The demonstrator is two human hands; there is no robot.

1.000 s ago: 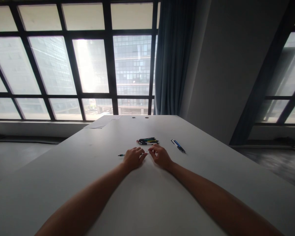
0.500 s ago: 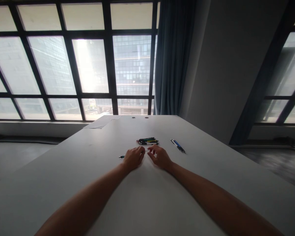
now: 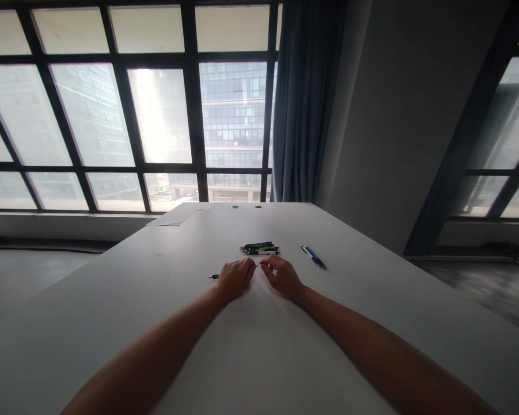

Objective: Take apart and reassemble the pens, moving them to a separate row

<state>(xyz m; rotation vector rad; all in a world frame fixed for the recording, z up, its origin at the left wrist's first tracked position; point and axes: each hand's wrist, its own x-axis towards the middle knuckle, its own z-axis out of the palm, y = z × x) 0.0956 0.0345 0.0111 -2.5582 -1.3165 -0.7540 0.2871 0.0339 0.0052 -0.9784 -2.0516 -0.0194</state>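
left hand is curled narrow, its back up, and a dark green pen end pokes out just to its left; i can't tell whether the palm grips it or merely covers it. on its other side the fingertips pinch a slim piece that crosses the small gap to the right hand, whose thumb and forefinger close on the far end. i take it as a two-ended hold, probably because something so thin is hard to steady one-handed; the fingers hide most of it from my camera.

around them on the tabletop, white sheets lie well beyond and left of the left hand. a pile of pens sits just past both hands, close enough for knuckles to bump. right of the right hand, two pens lie apart from the pile, perhaps sorted out deliberately.
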